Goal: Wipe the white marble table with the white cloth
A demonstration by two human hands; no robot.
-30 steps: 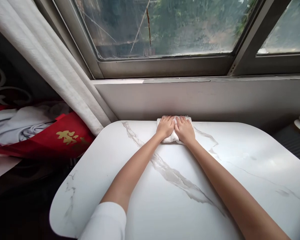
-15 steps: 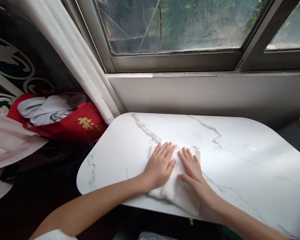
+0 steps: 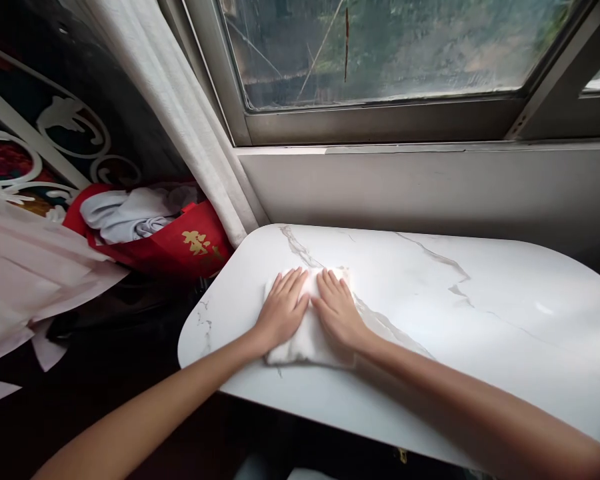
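A folded white cloth (image 3: pixel 307 337) lies flat on a white marble-patterned table (image 3: pixel 405 293) with rounded corners. My left hand (image 3: pixel 283 307) rests palm down on the cloth's left part, fingers stretched out. Beside it my right hand (image 3: pixel 339 308) presses flat on the right part, fingers extended and thumb towards the left hand. Both palms cover much of the cloth, and its front edge shows below them.
Behind the table stand a pale wall (image 3: pixel 380 187) and a metal-framed window (image 3: pixel 380 123). A white curtain (image 3: pixel 195 113) hangs at the back left. Left of the table are a red bag (image 3: pixel 165 257) holding grey fabric (image 3: pixel 135 213) and a pale pink cloth (image 3: pixel 35 280).
Both hands and the white cloth have slid left along the table and slightly towards the window. My hands are now closer together. The view has turned somewhat to the left.
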